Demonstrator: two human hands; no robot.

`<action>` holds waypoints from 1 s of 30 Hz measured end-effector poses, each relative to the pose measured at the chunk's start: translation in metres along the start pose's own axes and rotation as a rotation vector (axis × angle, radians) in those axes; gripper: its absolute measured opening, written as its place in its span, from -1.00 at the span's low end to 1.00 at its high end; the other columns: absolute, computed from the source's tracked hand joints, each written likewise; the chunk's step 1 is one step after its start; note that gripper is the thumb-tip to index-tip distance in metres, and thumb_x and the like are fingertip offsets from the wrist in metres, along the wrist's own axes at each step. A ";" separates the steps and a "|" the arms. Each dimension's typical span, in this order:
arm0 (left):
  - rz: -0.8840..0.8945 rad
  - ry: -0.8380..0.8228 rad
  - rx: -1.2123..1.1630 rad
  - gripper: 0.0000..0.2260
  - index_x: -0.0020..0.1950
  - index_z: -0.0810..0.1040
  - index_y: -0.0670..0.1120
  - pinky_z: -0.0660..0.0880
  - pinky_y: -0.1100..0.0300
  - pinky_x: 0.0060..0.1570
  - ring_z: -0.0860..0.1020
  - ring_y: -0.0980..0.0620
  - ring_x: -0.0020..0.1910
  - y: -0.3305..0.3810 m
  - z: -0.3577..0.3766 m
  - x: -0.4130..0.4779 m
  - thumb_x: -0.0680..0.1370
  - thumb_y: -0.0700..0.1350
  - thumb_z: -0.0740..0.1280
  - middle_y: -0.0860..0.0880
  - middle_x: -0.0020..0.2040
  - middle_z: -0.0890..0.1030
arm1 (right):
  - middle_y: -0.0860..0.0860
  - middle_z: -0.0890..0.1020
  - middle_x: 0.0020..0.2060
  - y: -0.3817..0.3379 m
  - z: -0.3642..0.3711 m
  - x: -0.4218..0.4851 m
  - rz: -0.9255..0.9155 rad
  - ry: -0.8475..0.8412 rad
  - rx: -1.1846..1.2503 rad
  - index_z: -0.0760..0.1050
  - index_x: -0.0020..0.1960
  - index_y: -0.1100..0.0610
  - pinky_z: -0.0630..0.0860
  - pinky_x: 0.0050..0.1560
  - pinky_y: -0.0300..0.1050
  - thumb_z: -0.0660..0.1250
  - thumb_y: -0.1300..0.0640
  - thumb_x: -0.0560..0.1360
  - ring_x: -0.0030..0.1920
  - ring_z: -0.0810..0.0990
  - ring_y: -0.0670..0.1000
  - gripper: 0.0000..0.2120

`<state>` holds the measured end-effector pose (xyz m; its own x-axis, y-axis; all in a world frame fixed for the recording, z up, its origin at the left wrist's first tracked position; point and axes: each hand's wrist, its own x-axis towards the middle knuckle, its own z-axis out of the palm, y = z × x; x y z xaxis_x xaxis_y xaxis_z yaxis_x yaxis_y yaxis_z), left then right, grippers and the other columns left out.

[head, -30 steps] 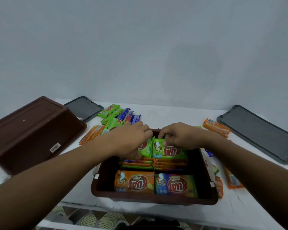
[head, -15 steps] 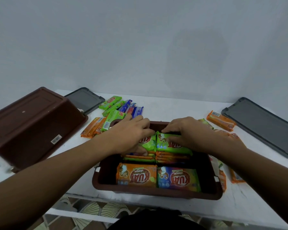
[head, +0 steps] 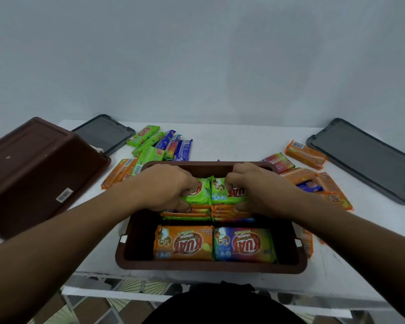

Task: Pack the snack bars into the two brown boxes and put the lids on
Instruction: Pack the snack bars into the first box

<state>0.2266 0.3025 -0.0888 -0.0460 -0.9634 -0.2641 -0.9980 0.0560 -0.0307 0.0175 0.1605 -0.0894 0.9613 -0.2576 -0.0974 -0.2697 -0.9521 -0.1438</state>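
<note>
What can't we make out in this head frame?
- Far stacks in the open brown box, head view: left hand and right hand cover them, count unknown.
- Overturned brown box: cut off by the left edge, inside unseen.
- Right grey lid: cut off by the right edge.
- Barcode sticker: too small to read.

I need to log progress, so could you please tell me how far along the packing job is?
Done: the open brown box holds stacked bars at the back and an orange bar and blue bar in front. In hand: the left hand and right hand press green bars onto the back stacks. Left: loose bars on the table, the second box upside down and unfilled, both grey lids off.
</note>
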 end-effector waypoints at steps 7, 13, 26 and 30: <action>-0.020 -0.028 -0.084 -0.60 -0.24 0.28 0.06 0.35 0.12 -0.30 0.41 0.09 -0.26 0.000 0.000 0.001 0.47 0.14 0.49 0.06 -0.16 0.49 | -0.14 0.41 0.19 0.002 0.003 -0.001 -0.016 0.014 -0.022 0.40 0.22 -0.14 0.38 0.10 -0.19 0.45 -0.08 0.48 0.23 0.37 -0.09 -0.63; 0.029 -0.106 -0.313 -0.75 -0.16 0.55 0.04 0.36 0.23 -0.30 0.47 0.18 -0.36 -0.007 -0.023 0.005 0.51 0.18 0.47 0.09 -0.31 0.56 | -0.17 0.46 0.14 0.003 0.001 -0.005 -0.021 0.005 0.101 0.43 0.28 -0.14 0.42 0.10 -0.19 0.47 -0.20 0.42 0.15 0.41 -0.14 -0.52; -0.031 0.325 -0.832 -0.94 -0.08 0.68 -0.11 0.56 0.16 -0.16 0.65 0.04 -0.30 0.017 -0.080 0.084 0.57 -0.15 0.47 -0.05 -0.22 0.70 | -0.16 0.64 -0.18 0.095 -0.028 -0.017 0.218 0.443 0.437 0.68 -0.06 0.00 0.40 -0.18 -0.38 0.45 0.12 0.52 -0.17 0.57 -0.22 -0.95; -0.067 0.268 -0.789 -0.91 -0.04 0.70 -0.07 0.53 0.31 -0.22 0.67 0.07 -0.24 0.027 -0.079 0.132 0.56 -0.22 0.42 0.02 -0.19 0.70 | -0.11 0.67 -0.18 0.146 -0.029 -0.017 0.375 0.458 0.421 0.69 -0.05 0.02 0.42 -0.21 -0.32 0.44 0.12 0.52 -0.18 0.58 -0.20 -0.95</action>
<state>0.1899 0.1561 -0.0480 0.1047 -0.9935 -0.0442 -0.7326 -0.1071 0.6722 -0.0360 0.0213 -0.0798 0.7019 -0.6854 0.1939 -0.4961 -0.6657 -0.5575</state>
